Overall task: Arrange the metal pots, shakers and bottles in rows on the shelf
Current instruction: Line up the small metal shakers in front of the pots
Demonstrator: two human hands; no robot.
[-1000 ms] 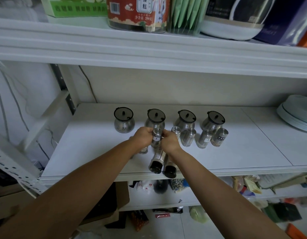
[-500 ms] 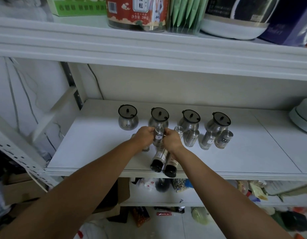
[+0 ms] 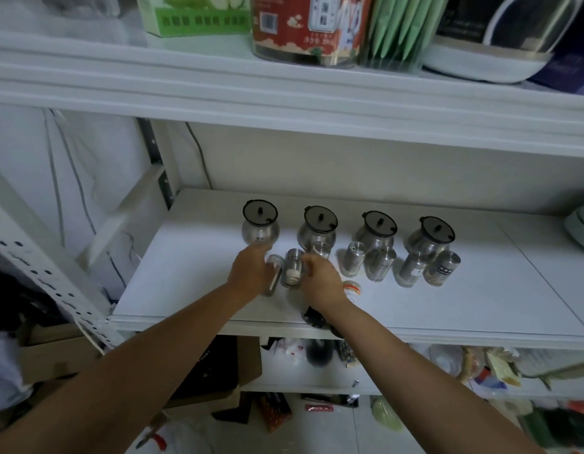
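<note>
4 metal pots (image 3: pixel 317 228) line the back of the shelf (image 3: pixel 185 276), with shakers (image 3: pixel 352 263) paired before them. The left grip (image 3: pixel 251 273) curls round 1 shaker (image 3: pixel 273 277), likely seating it before the leftmost pot (image 3: pixel 260 228). Whether the right grip (image 3: pixel 320 280) holds the neighbouring shaker (image 3: pixel 293 268) is unclear.

A white shelving unit fills the frame: its thick moulded upper shelf edge (image 3: pixel 284 93) runs across the top, and the flat white middle shelf board (image 3: pixel 480 306) lies below centre, in front of a plain off-white back panel (image 3: pixel 349 165) with a thin dark cable (image 3: pixel 198 152) hanging down it at centre left. At the left a white perforated metal upright (image 3: pixel 64 296) slants down beside a white wall veined with grey (image 3: pixel 21 158). At the bottom, pale floor tiles (image 3: pixel 343 430) show under a cluttered lower white shelf (image 3: pixel 277 386), with a brown cardboard box (image 3: pixel 54 355) at lower left. The light is dim and soft
</note>
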